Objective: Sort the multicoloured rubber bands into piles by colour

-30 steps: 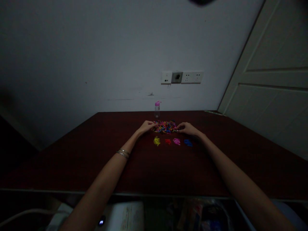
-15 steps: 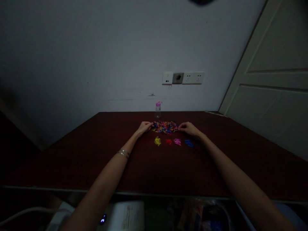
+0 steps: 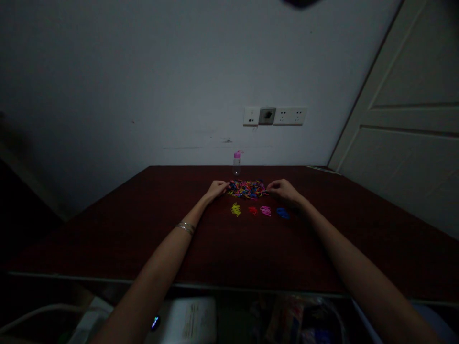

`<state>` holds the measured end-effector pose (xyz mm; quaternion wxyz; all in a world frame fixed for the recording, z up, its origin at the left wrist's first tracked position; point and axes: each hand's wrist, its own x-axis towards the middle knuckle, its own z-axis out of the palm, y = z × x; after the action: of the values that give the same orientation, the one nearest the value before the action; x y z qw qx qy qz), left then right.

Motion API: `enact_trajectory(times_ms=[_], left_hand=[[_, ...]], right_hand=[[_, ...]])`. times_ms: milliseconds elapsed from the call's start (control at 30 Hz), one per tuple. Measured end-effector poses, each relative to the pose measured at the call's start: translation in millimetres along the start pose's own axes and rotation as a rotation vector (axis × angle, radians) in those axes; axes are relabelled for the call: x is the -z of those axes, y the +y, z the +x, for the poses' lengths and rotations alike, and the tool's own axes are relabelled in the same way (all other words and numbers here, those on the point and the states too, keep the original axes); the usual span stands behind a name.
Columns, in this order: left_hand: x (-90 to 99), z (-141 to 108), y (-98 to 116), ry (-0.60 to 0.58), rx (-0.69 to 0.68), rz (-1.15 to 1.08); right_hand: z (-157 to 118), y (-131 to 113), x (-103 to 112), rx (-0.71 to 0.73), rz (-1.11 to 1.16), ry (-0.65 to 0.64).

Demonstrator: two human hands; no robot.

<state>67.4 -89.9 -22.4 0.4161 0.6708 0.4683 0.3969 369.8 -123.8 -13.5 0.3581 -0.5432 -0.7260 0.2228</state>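
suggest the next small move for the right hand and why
Probably ease one piece out of the mixed pile with the right hand: its fingers are at the pile's right edge, and the blue pile lies separately near that hand.

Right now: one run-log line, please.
left hand: at left edge of mixed pile | right hand: at its right edge | yellow, red, pink, blue groups: nearer camera

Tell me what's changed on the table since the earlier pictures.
The left hand has drawn slightly left, its fingertips going from over the mixed pile to its left edge. Whether either hand gripped or released anything is too small to tell. The right hand remains at the pile's right edge; the bottle, yellow heap, red heap, pink heap and blue heap stayed put.
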Motion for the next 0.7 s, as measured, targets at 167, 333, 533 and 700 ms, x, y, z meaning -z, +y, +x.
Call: enact_trajectory(times_ms=[167, 333, 533, 700], left_hand=[[-3.8, -1, 3, 0.064, 0.004, -0.005], [-13.8, -2, 13, 0.051, -0.096, -0.005], [-33.4, -9, 37, -0.133, -0.230, 0.074], [-48.7, -13, 43, -0.152, -0.258, 0.131]], right_hand=[[4, -7, -1, -0.001, 0.085, 0.005], [7, -25, -4, 0.060, 0.165, 0.014], [4, -46, -12, 0.063, 0.269, 0.013], [-1, -61, -16, 0.072, 0.287, 0.000]])
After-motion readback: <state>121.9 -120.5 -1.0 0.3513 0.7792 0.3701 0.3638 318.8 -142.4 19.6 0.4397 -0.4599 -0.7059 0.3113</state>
